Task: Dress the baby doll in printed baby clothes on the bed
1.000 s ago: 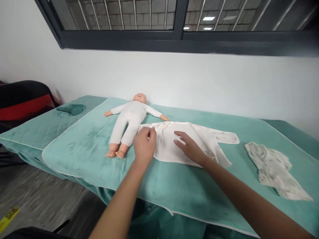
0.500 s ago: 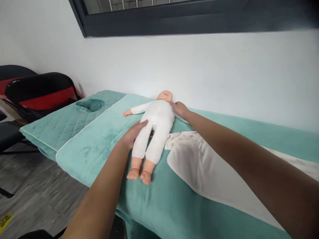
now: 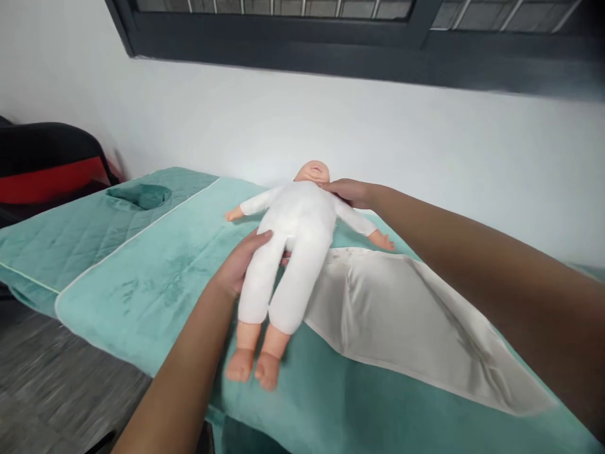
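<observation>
A baby doll with a white cloth body lies face up on the green bed, its head by the wall and feet towards me. Around the doll's thigh and under its bottom goes my left hand; the thumb is on top and fingertips show between the legs. My right hand holds the doll at the neck and shoulder, with some fingers hidden behind it. Right beside the doll, a pale swaddle-like cloth is spread out, partly under my right forearm.
The green bed cover runs along the white wall. A quilted section with a face-hole opening lies to the left. A black and red chair stands beyond it, and a dark window frame is above.
The doll appears larger and nearer, with both hands still on it. Its arm on the right now shows fully, over the cloth's upper edge. My view has shifted right.
</observation>
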{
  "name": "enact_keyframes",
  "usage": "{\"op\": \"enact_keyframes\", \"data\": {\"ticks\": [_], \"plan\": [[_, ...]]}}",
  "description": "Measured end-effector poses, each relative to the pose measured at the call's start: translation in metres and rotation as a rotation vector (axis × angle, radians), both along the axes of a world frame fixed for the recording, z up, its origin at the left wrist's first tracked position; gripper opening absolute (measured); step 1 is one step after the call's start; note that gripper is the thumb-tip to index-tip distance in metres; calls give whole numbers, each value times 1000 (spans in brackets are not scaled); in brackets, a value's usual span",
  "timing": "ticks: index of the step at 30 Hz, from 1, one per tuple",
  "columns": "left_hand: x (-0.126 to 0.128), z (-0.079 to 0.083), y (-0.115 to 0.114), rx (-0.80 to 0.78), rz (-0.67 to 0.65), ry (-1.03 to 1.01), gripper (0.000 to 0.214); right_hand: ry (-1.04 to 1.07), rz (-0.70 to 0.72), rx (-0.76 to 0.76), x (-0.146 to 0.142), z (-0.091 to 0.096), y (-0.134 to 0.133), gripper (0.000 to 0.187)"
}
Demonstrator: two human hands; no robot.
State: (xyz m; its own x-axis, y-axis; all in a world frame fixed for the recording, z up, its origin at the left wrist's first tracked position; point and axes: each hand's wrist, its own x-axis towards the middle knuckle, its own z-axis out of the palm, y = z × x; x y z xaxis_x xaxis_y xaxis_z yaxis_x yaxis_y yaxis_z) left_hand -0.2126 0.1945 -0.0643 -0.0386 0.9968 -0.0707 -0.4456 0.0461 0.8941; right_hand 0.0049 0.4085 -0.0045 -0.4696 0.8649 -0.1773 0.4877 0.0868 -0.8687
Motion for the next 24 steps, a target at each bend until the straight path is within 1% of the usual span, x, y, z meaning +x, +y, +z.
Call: {"op": "enact_keyframes", "data": {"ticks": [2,3,5,6,8,10,11,13,15,17,18,19,20,22,23,24], "plan": [[28,6,-14,-1,-121,-54,47,12,23,-23,30,18,-23,63],[45,7,-22,3,-161,-83,49,15,19,-22,46,25,-36,63],[82,6,-36,13,-186,-123,54,6,7,17,79,33,-63,59],[101,3,-44,4,-198,-135,57,-4,-1,51,96,33,-76,56],[138,-5,-57,-24,-233,-143,63,-30,-35,118,130,24,-99,47],[169,-15,-69,-45,-283,-151,66,-47,-101,144,163,7,-117,43],[182,-21,-74,-52,-303,-153,67,-54,-139,137,179,-3,-124,46],[201,-31,-83,-66,-326,-143,66,-104,-241,134,206,-24,-133,59],[211,-37,-89,-87,-343,-111,65,-239,-347,173,225,-38,-137,72],[211,-40,-90,-95,-339,-26,63,-414,-410,289,233,-44,-138,80],[207,-41,-87,-91,-318,57,59,-488,-415,374,232,-44,-138,79],[203,-41,-83,-79,-283,170,53,-540,-405,473,229,-43,-137,74],[197,-41,-77,-56,-237,309,47,-565,-385,577,221,-41,-137,67],[186,-44,-62,26,-128,627,38,-546,-338,747,198,-38,-134,49],[181,-47,-55,76,-72,782,34,-524,-303,798,183,-38,-132,43],[177,-50,-49,123,-19,925,31,-510,-258,823,167,-40,-130,42]]}}
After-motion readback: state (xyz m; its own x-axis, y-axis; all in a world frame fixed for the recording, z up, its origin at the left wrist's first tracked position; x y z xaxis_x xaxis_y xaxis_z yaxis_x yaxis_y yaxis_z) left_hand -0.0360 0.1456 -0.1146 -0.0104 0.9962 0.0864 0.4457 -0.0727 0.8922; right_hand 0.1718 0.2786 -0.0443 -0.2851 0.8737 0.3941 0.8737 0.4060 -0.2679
